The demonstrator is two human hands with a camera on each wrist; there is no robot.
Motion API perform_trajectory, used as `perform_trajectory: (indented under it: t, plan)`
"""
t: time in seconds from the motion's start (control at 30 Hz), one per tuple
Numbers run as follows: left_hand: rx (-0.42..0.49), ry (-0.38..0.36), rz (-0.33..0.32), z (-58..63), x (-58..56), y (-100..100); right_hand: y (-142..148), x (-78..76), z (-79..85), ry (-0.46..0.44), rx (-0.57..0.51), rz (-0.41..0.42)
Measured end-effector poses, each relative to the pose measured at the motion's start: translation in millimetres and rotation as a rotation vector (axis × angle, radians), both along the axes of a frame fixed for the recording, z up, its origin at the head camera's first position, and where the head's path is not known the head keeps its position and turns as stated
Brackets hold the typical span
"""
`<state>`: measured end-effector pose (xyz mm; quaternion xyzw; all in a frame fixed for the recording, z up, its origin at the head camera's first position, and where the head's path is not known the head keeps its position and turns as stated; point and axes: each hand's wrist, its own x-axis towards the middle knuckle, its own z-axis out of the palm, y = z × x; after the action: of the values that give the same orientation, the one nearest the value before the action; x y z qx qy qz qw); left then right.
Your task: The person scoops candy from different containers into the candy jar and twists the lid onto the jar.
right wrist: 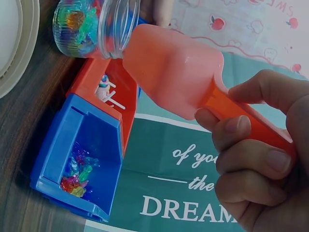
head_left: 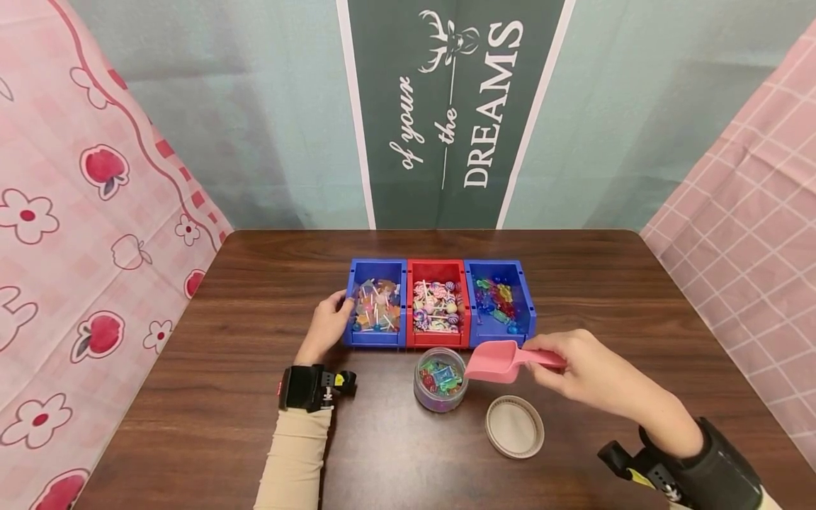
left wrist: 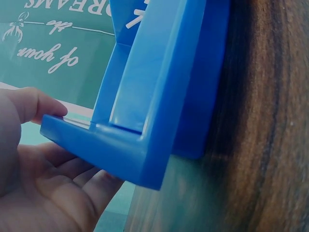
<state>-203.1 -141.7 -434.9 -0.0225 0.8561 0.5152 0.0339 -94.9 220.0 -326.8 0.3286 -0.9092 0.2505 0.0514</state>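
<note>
My right hand (head_left: 576, 368) grips a pink scoop (head_left: 494, 361) by its handle, fingers curled round it in the right wrist view. The scoop's lip overlaps the rim of a clear jar (head_left: 440, 404) that holds colourful wrapped-candy-shaped pieces (head_left: 441, 377). At the left, my left hand (head_left: 328, 326) pinches the side wall of a blue bin (left wrist: 145, 111), thumb over the edge and fingers outside it. Inside that bin lie small lollipops and pale pieces (head_left: 377, 304). A red bin (head_left: 436, 340) of striped lollipops and a second blue bin (head_left: 503, 336) of translucent pieces stand beside it in a row.
A round lid (head_left: 515, 427) lies on the brown wooden table (head_left: 268, 283) to the right of the jar. Behind the table hangs a green cloth with white lettering (head_left: 446, 205). Pink patterned cloths (head_left: 121, 283) close off both sides.
</note>
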Motion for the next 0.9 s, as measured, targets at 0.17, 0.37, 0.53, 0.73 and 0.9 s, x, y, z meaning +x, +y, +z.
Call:
perform_trajectory:
  t: [0.17, 0.37, 0.53, 0.73, 0.9]
  plan:
    - [0.003, -0.008, -0.006, -0.4, 0.4, -0.1, 2.2, -2.2, 4.3, -0.003, 0.041, -0.054]
    - [0.011, -0.030, -0.007, -2.1, -0.1, -0.9, 4.9, -10.6, 4.9, 0.074, 0.059, -0.135]
    - [0.002, -0.012, 0.006, -2.4, 0.2, -0.8, 6.2, -20.4, 6.4, 0.063, 0.088, -0.197]
    - [0.024, -0.044, 0.006, -3.3, -0.8, -1.2, 7.1, -32.7, 9.4, -0.003, 0.119, -0.254]
    - [0.027, -0.047, 0.003, -3.9, -1.6, -1.2, 5.8, -42.4, 8.9, -0.019, 0.131, -0.317]
